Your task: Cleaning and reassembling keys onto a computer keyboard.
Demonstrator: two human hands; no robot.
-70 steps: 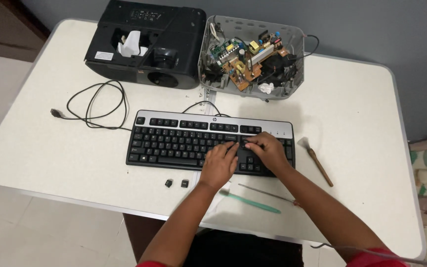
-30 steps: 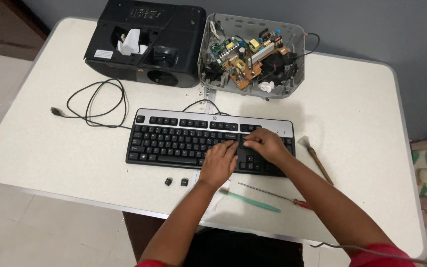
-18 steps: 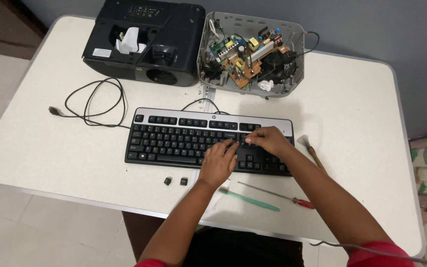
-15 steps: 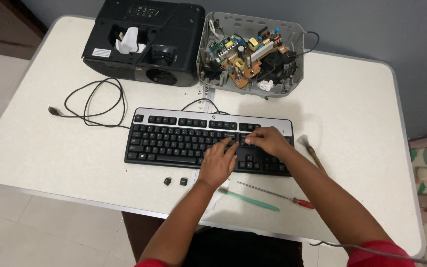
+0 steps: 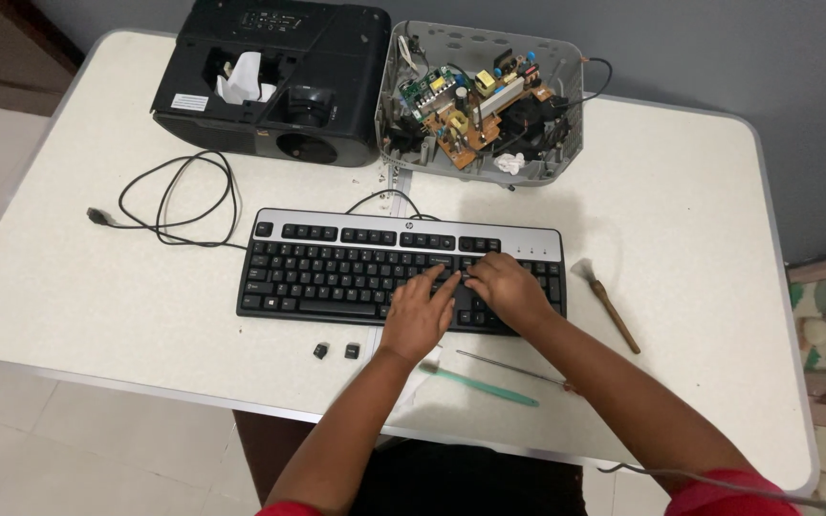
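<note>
Looking down from the head camera, both hands are working on the right half of a black and silver keyboard (image 5: 399, 272) that is lying flat near the middle of the white table (image 5: 700, 220). The left hand (image 5: 416, 315) is resting with curled fingers on the lower keys, and the right hand (image 5: 507, 290) is pressing just beside it, fingertips bent onto the keys; whether either is pinching a keycap is hidden. Two loose black keycaps (image 5: 336, 351) are sitting on the table just below the keyboard. A teal tool (image 5: 478, 384) and a thin screwdriver (image 5: 513, 368) are lying under the forearms, a small brush (image 5: 606, 304) to the right. Behind are a black projector (image 5: 274, 76) and an opened grey casing (image 5: 480, 105) showing circuit boards. A forearm sliding back may be nudging the tools off the edge, and a keycap prised too hard could snap or fly away.
</note>
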